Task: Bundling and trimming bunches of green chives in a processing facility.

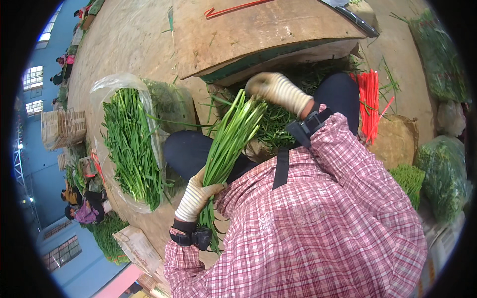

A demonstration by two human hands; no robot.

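My left hand, in a cream glove with a striped cuff, is closed around the lower leafy part of a bunch of garlic chives. The bunch slants up and right across my lap, its pale cut ends at the top. Beside those ends is my right hand, gloved alike, with its fingers bent inward. What its fingertips hold, if anything, is hidden. Loose green leaves lie in a heap between my legs, under the right hand.
An open plastic bag of greens lies at my left. Ahead stands a low board-topped table with a red strip and a dark-handled tool. Red ties are by my right knee. Bagged greens line the far right.
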